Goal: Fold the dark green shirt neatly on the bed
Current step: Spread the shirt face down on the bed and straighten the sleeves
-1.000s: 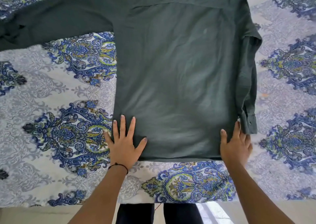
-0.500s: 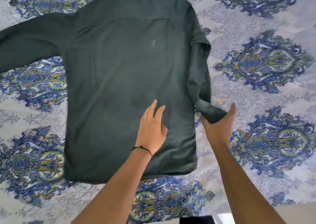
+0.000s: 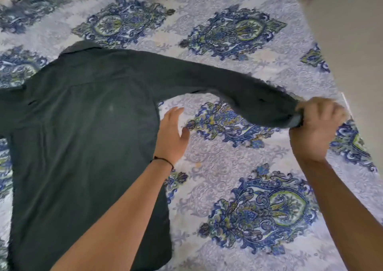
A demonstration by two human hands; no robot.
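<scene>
On bed, right hand grips sleeve — outstretched

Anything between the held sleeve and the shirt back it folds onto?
No loose object. Only the left hand, flat at the side edge of the shirt, sits in the path of the sleeve; the right hand grips the cuff.

A dark green shirt, back up, flat on the left of the blue-patterned bed, collar far, hem near, one sleeve stretched out rightward
</scene>
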